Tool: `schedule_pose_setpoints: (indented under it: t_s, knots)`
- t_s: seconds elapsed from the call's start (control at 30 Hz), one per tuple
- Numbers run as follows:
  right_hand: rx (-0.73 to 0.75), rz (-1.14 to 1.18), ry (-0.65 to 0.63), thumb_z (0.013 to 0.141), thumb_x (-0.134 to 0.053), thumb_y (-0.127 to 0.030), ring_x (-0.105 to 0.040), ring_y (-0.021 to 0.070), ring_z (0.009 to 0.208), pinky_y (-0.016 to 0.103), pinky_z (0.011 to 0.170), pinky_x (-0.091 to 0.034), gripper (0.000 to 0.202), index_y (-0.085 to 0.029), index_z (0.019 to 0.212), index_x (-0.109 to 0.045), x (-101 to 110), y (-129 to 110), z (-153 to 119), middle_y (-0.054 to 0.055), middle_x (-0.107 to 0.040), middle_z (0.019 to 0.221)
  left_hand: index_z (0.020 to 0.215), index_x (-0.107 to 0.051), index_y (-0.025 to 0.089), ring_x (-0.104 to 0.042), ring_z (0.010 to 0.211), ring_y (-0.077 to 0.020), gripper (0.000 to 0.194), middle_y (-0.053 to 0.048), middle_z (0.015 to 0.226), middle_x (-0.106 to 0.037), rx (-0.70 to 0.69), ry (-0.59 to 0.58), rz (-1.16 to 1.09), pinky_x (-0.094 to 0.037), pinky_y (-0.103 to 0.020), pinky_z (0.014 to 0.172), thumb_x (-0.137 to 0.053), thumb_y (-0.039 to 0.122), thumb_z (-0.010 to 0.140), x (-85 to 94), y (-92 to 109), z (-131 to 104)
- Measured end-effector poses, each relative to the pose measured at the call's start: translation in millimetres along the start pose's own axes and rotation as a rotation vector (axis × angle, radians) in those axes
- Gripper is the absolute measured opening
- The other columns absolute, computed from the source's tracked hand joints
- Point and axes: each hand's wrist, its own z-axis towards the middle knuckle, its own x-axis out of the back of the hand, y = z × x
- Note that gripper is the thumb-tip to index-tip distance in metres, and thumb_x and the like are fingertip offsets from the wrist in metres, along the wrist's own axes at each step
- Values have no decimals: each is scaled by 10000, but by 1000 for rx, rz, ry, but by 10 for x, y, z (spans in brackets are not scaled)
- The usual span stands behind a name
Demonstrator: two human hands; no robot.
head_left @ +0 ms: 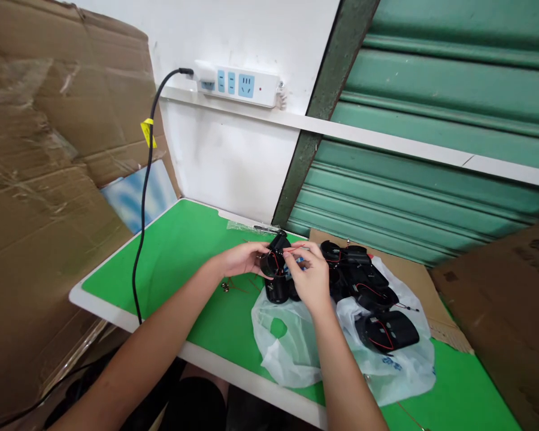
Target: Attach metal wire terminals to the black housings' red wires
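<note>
My left hand [246, 260] is closed around the side of a black round part [272, 263] with a red wire, held above the green table top [170, 251]. Close on its right, my right hand [308, 269] pinches a thin red wire [295, 248] between thumb and fingers. Just below the hands lies another black cylindrical part [276, 291]. To the right, several black housings with red wires, one of them a large black housing [397, 331], rest on a crumpled white plastic bag [291, 353].
Small metal pieces [225, 287] with thin wires lie left of the bag. A black cable [144, 197] hangs from a white power strip [247, 85]. Large cardboard boxes stand at the left [40, 179] and right [507, 311]. Flat cardboard [444, 311] lies behind the bag.
</note>
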Motion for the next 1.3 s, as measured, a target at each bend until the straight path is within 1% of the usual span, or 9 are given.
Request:
schedule_pose_setpoints:
  t_s: [0.1, 0.27, 0.37, 0.6, 0.77, 0.87, 1.0, 1.17, 1.3]
  knots:
    - [14, -13, -5, 872, -664, -313, -626, 132, 713, 227, 499, -493, 163, -195, 834, -770, 15, -18, 6, 84, -642, 999, 955, -622, 147, -634, 813, -168, 263, -57, 896, -697, 1, 7, -12, -608, -406, 800, -702, 234, 720, -13, 15, -14]
    - [82, -122, -18, 868, -643, -270, -610, 113, 662, 241, 527, -507, 138, -193, 853, -757, 33, -12, -4, 78, -653, 1009, 1030, -649, 151, -639, 780, -154, 336, -56, 910, -696, -41, 56, 88, -595, -329, 730, -717, 264, 721, -59, 31, -32]
    - [141, -197, -4, 862, -627, -241, -608, 118, 671, 249, 540, -501, 129, -187, 829, -739, 29, 3, -10, 75, -651, 990, 1049, -659, 153, -648, 808, -155, 354, -64, 934, -702, -46, 60, 134, -582, -327, 771, -739, 285, 731, -74, 32, -40]
    - [126, -116, 37, 873, -649, -244, -611, 112, 644, 243, 507, -500, 119, -176, 822, -731, 27, -27, -4, 72, -654, 967, 1031, -662, 150, -646, 831, -160, 361, -73, 945, -705, -41, 49, 118, -579, -334, 798, -776, 339, 745, -103, 44, -58]
    - [202, -158, 85, 911, -626, -263, -637, 150, 744, 278, 580, -526, 126, -205, 865, -728, -4, -23, -35, 68, -661, 940, 993, -646, 157, -637, 825, -165, 324, -60, 938, -698, -49, 29, 48, -587, -360, 787, -773, 324, 746, -84, 50, -59]
    - [233, -174, 79, 920, -612, -255, -645, 170, 811, 295, 635, -541, 121, -211, 881, -718, -20, -24, -46, 71, -660, 944, 951, -628, 161, -624, 795, -162, 347, -50, 908, -684, -42, 41, 19, -575, -331, 741, -790, 355, 713, -66, 37, -46]
    - [184, -178, 20, 897, -608, -227, -637, 162, 802, 274, 627, -531, 97, -203, 867, -697, -29, -28, -45, 67, -646, 953, 947, -630, 171, -594, 780, -146, 365, -30, 871, -661, -57, 90, 26, -511, -263, 698, -773, 415, 715, -99, 3, -23]
    - [147, -170, 11, 869, -610, -197, -624, 147, 765, 244, 579, -491, 84, -197, 850, -692, -39, -21, -51, 53, -642, 933, 1046, -654, 175, -577, 910, -153, 378, -32, 986, -679, -130, 146, 96, -438, -231, 792, -723, 380, 736, -208, -49, 4]
    - [143, -176, 17, 893, -583, -206, -624, 159, 802, 267, 643, -504, 98, -196, 848, -669, -40, -42, -61, 61, -640, 943, 1108, -627, 184, -564, 935, -165, 390, -21, 999, -665, -180, 201, 112, -419, -232, 797, -639, 348, 755, -280, -108, 42]
